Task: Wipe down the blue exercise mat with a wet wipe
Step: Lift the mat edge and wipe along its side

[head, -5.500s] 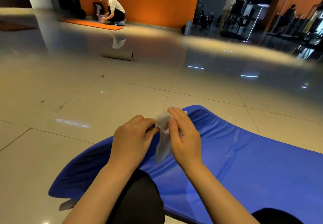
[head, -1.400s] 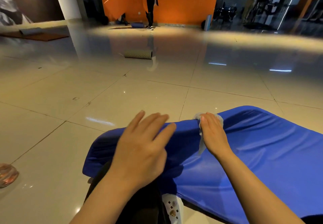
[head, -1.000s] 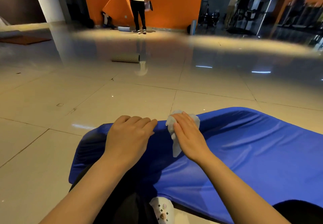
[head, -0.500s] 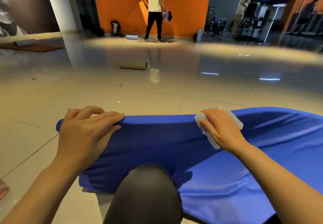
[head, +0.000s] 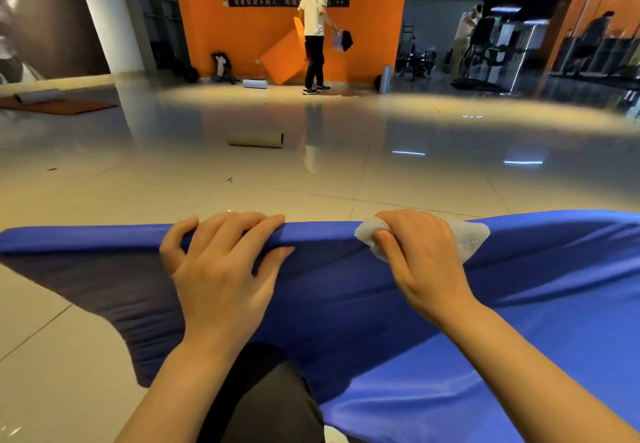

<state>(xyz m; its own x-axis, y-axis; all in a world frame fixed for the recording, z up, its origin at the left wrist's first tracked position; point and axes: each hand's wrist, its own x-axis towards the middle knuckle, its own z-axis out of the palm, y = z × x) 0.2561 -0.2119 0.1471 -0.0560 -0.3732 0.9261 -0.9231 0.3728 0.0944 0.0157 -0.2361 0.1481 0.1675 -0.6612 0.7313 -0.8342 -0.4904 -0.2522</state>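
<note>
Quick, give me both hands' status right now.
Left hand: fingers curled over the blue mat edge, gripping it.
Right hand: holding the wet wipe against the mat's edge.

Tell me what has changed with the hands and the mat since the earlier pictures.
The left hand let go of the wet wipe and now grips the raised far edge of the blue mat. The right hand moved the wipe onto that edge. The wipe stays in the right hand.

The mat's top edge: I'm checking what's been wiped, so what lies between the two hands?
In the head view, only bare blue mat edge lies between the left hand and the right hand holding the wipe.
</note>
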